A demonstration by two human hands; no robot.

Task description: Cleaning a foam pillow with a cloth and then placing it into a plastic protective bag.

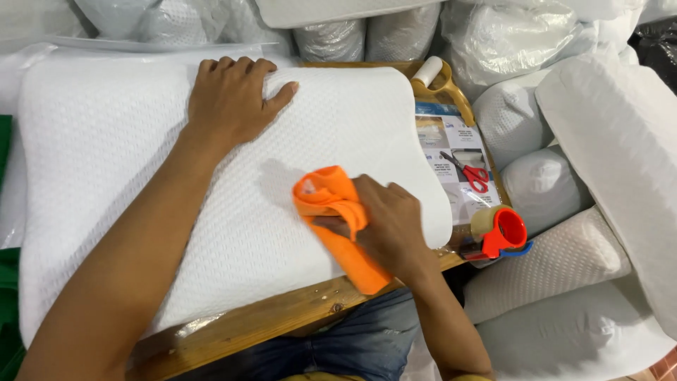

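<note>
Nearest the camera, the wooden table edge shows bare below a large white knitted-cover pillow that lies flat across most of the tabletop. The right hand is closed around a bunched orange cloth, pressing it onto the pillow's near right part; the cloth's loose end trails toward the table edge. The cloth looks light and limp, so it folds wherever it is pinched and is best held as a wad in the fist. Farther up, the left hand lies flat and open, fingers spread on the pillow's far edge, gripping nothing. The pillow looks soft and springy, likely light, with a textured cover that should not slip; its edges and corners offer the easiest hold. To the right lie red-handled scissors on a printed sheet, a red tape dispenser and a lint roller. Bagged pillows are stacked beyond.
</note>
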